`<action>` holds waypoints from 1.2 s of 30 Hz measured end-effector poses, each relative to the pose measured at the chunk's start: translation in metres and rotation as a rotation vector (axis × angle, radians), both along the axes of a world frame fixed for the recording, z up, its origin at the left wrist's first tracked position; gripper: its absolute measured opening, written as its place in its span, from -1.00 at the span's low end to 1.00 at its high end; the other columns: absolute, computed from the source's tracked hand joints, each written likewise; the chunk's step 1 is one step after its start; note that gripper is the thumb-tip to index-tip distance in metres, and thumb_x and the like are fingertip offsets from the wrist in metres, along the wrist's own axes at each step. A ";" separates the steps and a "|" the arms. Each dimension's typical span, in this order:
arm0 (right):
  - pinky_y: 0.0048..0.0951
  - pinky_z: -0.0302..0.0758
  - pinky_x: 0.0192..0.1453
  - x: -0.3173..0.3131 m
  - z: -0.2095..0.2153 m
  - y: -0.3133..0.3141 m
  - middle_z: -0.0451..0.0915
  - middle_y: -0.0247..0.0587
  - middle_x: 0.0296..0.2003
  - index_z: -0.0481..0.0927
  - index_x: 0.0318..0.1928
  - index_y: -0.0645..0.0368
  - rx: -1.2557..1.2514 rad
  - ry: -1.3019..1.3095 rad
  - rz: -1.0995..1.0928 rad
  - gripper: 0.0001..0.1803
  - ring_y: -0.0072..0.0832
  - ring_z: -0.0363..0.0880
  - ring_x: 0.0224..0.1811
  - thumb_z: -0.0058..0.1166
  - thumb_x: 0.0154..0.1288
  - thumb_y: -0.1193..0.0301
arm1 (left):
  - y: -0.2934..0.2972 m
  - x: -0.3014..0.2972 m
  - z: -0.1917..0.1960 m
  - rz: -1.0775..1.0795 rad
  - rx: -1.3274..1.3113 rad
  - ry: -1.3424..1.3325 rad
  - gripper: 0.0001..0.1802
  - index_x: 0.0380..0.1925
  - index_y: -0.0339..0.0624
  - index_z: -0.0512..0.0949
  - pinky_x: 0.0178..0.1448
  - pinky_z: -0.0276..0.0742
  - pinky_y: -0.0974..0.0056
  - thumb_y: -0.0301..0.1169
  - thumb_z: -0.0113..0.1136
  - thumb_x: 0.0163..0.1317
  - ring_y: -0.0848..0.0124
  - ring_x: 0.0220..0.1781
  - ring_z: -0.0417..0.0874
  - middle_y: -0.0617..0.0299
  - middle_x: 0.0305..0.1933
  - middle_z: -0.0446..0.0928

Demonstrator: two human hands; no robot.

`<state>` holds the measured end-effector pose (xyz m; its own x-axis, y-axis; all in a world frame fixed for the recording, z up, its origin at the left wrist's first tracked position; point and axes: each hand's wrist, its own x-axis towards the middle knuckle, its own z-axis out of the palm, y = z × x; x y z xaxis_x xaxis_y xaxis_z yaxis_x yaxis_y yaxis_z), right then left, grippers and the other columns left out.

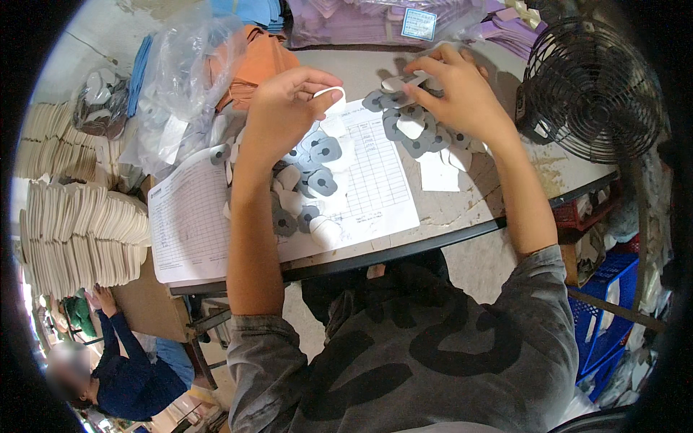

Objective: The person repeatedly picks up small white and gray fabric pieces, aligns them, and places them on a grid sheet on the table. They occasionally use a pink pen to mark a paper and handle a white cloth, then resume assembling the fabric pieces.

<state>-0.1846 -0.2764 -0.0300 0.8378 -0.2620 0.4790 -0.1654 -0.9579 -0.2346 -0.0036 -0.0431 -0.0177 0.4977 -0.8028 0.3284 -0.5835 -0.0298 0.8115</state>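
My left hand [286,103] pinches a white piece [336,107] | my right hand [460,81] is over the grey pile [416,144], its grip I can't tell | white piece lies left of that pile, long axis unclear

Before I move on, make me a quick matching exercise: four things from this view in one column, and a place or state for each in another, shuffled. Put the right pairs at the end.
Things
1. Left hand
2. Fan
3. Right hand
4. Crate

Places and states
A. Blue, lower than the table top, on the right
B. At the right-hand pile of grey pieces
C. Pinching a white piece
D. Black, standing at the table's right end

Right pairs: 1-C, 2-D, 3-B, 4-A
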 end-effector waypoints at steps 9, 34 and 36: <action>0.07 0.38 0.25 0.004 -0.010 0.027 0.58 -0.20 0.06 0.77 0.06 -0.07 -0.026 -0.038 0.190 -0.66 -0.09 0.51 0.21 0.36 0.38 0.08 | 0.004 0.000 -0.013 -0.008 0.291 -0.193 -0.66 0.01 -0.31 0.74 -0.17 0.67 0.30 -0.49 0.55 0.23 0.44 -0.28 0.77 0.08 -0.11 0.77; -0.31 0.58 -0.08 0.013 -0.009 0.056 0.73 -0.21 -0.22 0.75 0.05 0.12 0.536 -0.173 0.389 -0.65 -0.31 0.69 -0.12 0.38 0.43 0.17 | -0.004 -0.015 0.009 -0.102 0.115 0.110 -0.74 -0.23 -0.31 0.79 -0.45 0.39 0.48 -0.29 0.46 0.45 0.66 -0.50 0.59 0.34 -0.52 0.68; -0.37 0.57 -0.18 0.012 -0.005 0.057 0.72 -0.22 -0.24 0.74 0.01 0.13 0.622 -0.159 0.361 -0.69 -0.36 0.70 -0.17 0.37 0.46 0.20 | -0.005 -0.016 0.009 -0.117 0.120 0.154 -0.72 -0.24 -0.31 0.78 -0.41 0.44 0.47 -0.26 0.43 0.49 0.65 -0.47 0.61 0.31 -0.49 0.68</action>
